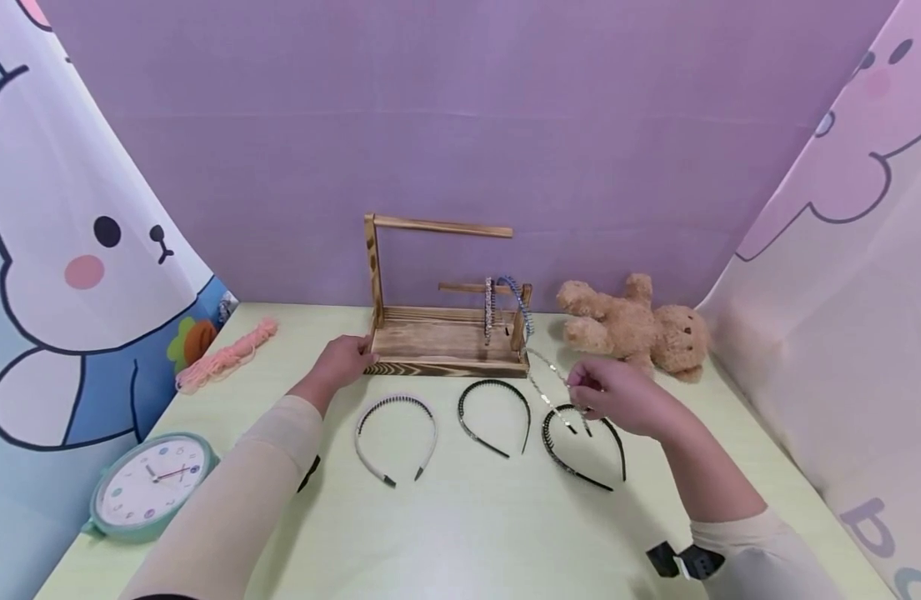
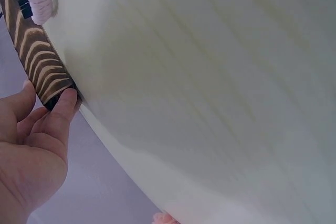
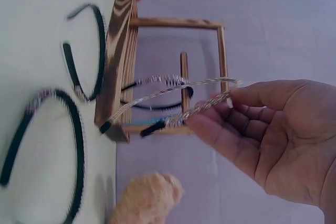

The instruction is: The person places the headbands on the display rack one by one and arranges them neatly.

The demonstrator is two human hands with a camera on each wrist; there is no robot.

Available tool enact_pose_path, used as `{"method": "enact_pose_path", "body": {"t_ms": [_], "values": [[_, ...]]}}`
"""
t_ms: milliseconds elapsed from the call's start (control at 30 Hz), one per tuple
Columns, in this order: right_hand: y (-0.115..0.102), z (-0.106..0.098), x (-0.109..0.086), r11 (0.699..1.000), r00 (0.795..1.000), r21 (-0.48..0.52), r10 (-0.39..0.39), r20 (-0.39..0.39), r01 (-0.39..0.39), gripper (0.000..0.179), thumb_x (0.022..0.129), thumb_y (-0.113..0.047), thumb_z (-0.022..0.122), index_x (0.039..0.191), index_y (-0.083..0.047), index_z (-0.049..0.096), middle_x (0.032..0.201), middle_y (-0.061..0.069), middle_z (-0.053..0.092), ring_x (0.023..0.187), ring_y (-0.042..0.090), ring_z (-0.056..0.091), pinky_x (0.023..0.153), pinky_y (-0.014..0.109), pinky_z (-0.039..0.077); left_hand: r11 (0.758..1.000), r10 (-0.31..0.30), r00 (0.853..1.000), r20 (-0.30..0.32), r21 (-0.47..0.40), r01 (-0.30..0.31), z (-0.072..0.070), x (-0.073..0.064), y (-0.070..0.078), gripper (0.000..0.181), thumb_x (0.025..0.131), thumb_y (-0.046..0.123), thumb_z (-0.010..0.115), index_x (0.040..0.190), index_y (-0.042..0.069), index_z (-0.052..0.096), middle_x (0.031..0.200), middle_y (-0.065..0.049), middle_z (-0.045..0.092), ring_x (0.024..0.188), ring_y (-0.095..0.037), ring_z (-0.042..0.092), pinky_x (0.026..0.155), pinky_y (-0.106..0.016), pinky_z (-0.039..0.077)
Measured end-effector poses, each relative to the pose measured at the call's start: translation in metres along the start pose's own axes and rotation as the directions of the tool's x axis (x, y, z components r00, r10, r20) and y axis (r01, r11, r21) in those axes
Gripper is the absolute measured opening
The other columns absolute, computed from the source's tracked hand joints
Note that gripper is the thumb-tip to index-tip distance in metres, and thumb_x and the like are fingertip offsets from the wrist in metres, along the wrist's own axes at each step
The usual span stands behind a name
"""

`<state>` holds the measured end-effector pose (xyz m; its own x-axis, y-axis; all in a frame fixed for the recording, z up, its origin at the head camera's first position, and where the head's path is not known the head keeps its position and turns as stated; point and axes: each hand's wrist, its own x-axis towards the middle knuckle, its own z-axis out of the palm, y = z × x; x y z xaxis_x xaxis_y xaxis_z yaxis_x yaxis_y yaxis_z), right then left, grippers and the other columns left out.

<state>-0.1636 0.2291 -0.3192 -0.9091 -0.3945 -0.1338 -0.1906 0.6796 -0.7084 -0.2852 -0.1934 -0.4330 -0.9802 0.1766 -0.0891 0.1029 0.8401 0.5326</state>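
Observation:
A wooden rack [image 1: 415, 337] with two horizontal bars stands at the back of the table. My left hand [image 1: 343, 360] grips its left front corner, thumb and fingers on either side of the wood [image 2: 44, 66] in the left wrist view. A pink beaded headband [image 1: 489, 310] and a blue one [image 1: 524, 310] hang on the lower bar. My right hand [image 1: 618, 396] pinches a glittery gold headband [image 3: 210, 102] by its curved top, dark tips pointing away from the palm. It is held in front of the rack's right end, above a black headband [image 1: 550, 442].
Another black headband [image 1: 493, 382] and a white headband [image 1: 357, 437] lie before the rack. At the right back a teddy bear [image 1: 633, 325] lies on its side. Pink yarn [image 1: 231, 357] and a round clock [image 1: 152, 483] are on the left. A purple cloth [image 1: 445, 125] hangs behind.

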Motion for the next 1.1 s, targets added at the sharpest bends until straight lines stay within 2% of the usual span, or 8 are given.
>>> {"method": "enact_pose_path", "body": {"t_ms": [133, 267, 467, 567, 800, 933, 1033, 1100], "values": [[-0.007, 0.012, 0.013, 0.995, 0.999, 0.092, -0.029, 0.024, 0.027, 0.012, 0.102, -0.014, 0.052, 0.103, -0.003, 0.056, 0.095, 0.013, 0.061, 0.089, 0.025, 0.066, 0.079, 0.034, 0.059, 1.000, 0.000, 1.000, -0.003, -0.001, 0.000, 0.001, 0.000, 0.000, 0.052, 0.102, 0.023, 0.055, 0.145, -0.002, 0.042, 0.145, -0.023, 0.048, 0.126, -0.038, 0.052, 0.101, -0.049, 0.043], [-0.016, 0.025, 0.028, 0.984, 0.996, 0.164, -0.077, 0.036, 0.070, 0.014, 0.102, -0.014, 0.052, 0.106, -0.002, 0.056, 0.098, 0.015, 0.060, 0.092, 0.029, 0.066, 0.081, 0.035, 0.059, 1.000, -0.008, 1.000, 0.002, -0.003, 0.008, 0.001, 0.000, -0.001, 0.052, 0.102, 0.023, 0.055, 0.146, -0.001, 0.041, 0.145, -0.023, 0.047, 0.127, -0.039, 0.051, 0.101, -0.049, 0.044], [-0.028, 0.044, 0.054, 0.962, 0.992, 0.244, -0.129, 0.015, 0.122, 0.012, 0.102, -0.014, 0.053, 0.107, -0.003, 0.056, 0.098, 0.015, 0.060, 0.094, 0.029, 0.065, 0.082, 0.035, 0.059, 0.999, -0.035, 0.999, 0.017, -0.024, 0.035, 0.002, 0.000, -0.003, 0.054, 0.102, 0.025, 0.055, 0.148, 0.000, 0.039, 0.148, -0.021, 0.045, 0.125, -0.036, 0.052, 0.097, -0.046, 0.045], [-0.032, 0.053, 0.067, 0.949, 0.989, 0.279, -0.147, -0.015, 0.145, 0.011, 0.102, -0.013, 0.054, 0.107, -0.003, 0.055, 0.098, 0.016, 0.061, 0.094, 0.028, 0.065, 0.083, 0.037, 0.058, 0.999, -0.036, 0.999, 0.018, -0.036, 0.037, 0.002, 0.000, -0.003, 0.054, 0.102, 0.025, 0.055, 0.147, 0.000, 0.039, 0.147, -0.022, 0.045, 0.120, -0.034, 0.054, 0.094, -0.045, 0.045], [-0.037, 0.074, 0.101, 0.923, 0.977, 0.327, -0.163, -0.138, 0.201, 0.010, 0.101, -0.013, 0.055, 0.107, -0.005, 0.056, 0.102, 0.015, 0.061, 0.095, 0.026, 0.067, 0.086, 0.040, 0.057, 0.998, -0.036, 0.999, 0.011, -0.041, 0.036, 0.002, 0.001, -0.004, 0.053, 0.102, 0.024, 0.055, 0.147, 0.000, 0.040, 0.147, -0.022, 0.046, 0.129, -0.038, 0.049, 0.100, -0.048, 0.044], [-0.042, 0.084, 0.117, 0.943, 0.960, 0.249, -0.162, -0.228, 0.219, 0.012, 0.101, -0.017, 0.056, 0.108, -0.007, 0.058, 0.103, 0.010, 0.063, 0.097, 0.022, 0.066, 0.083, 0.035, 0.058, 0.998, -0.033, 0.999, 0.014, -0.051, 0.033, 0.002, 0.003, -0.004, 0.053, 0.102, 0.024, 0.055, 0.147, 0.001, 0.041, 0.147, -0.021, 0.045, 0.130, -0.038, 0.048, 0.103, -0.049, 0.043], [-0.044, 0.091, 0.129, 0.960, 0.949, 0.204, -0.128, -0.289, 0.192, 0.013, 0.102, -0.022, 0.056, 0.109, -0.011, 0.058, 0.102, 0.004, 0.065, 0.097, 0.018, 0.067, 0.082, 0.033, 0.057, 0.998, -0.027, 1.000, 0.011, -0.049, 0.028, 0.002, 0.004, -0.003, 0.052, 0.101, 0.024, 0.056, 0.146, 0.001, 0.042, 0.147, -0.021, 0.046, 0.129, -0.038, 0.049, 0.104, -0.049, 0.042], [-0.046, 0.095, 0.136, 0.961, 0.942, 0.213, -0.101, -0.321, 0.176, 0.012, 0.102, -0.023, 0.056, 0.108, -0.012, 0.058, 0.102, 0.003, 0.064, 0.095, 0.018, 0.068, 0.080, 0.034, 0.057, 0.999, -0.027, 1.000, 0.008, -0.045, 0.027, 0.002, 0.004, -0.004, 0.052, 0.101, 0.024, 0.056, 0.146, 0.001, 0.042, 0.147, -0.021, 0.046, 0.130, -0.038, 0.049, 0.104, -0.049, 0.042]]}}
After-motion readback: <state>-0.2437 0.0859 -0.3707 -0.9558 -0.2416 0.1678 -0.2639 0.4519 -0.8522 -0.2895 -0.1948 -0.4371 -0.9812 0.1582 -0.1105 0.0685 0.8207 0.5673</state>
